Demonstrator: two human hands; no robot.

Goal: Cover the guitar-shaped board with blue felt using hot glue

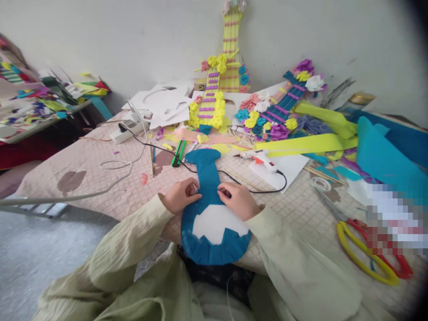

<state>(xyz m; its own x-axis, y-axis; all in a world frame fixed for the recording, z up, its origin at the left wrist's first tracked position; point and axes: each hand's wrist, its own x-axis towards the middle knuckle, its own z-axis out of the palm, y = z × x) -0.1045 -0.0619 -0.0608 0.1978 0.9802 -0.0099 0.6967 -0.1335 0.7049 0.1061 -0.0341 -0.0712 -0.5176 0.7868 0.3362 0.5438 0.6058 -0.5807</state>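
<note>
A guitar-shaped cutout (pixel 209 178) wrapped in blue crepe paper lies in front of me, its rounded end toward my body. White board shows through a jagged gap in the blue on the rounded part. My left hand (pixel 182 195) is closed at the left edge of the narrow neck, thumb and fingers pinching there. Across from it, my right hand (pixel 239 199) pinches the right edge with curled fingers. Just beyond the neck are a green utility knife (pixel 179 154) and a white hot glue gun (pixel 262 159).
Large scissors (pixel 366 249) with red and yellow handles lie at right. Decorated paper guitars (pixel 209 98) stand against the wall. A power strip (pixel 129 128) and cables cross the left side. Yellow paper strips (pixel 301 145) and blue sheets (pixel 388 151) lie at right.
</note>
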